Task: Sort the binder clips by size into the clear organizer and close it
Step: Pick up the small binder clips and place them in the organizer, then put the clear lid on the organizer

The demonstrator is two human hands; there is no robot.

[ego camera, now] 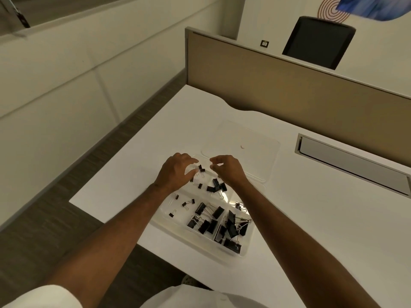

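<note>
While the clear organizer (201,221) sat open on the white tabletop (311,218), the left hand (175,172) hovered loosely spread, holding nothing, over its far compartments; small binder clips (201,171) lay between, light, stiff, best pinched by the body; the right hand (226,168) curled, apparently empty.

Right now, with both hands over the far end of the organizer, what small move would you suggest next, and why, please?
Probably reach for the open lid and fold it over. The binder clips all appear to lie inside the clear organizer, larger ones near, small ones far, and none shows on the desk. Left hand and right hand seem to hold nothing.
</note>
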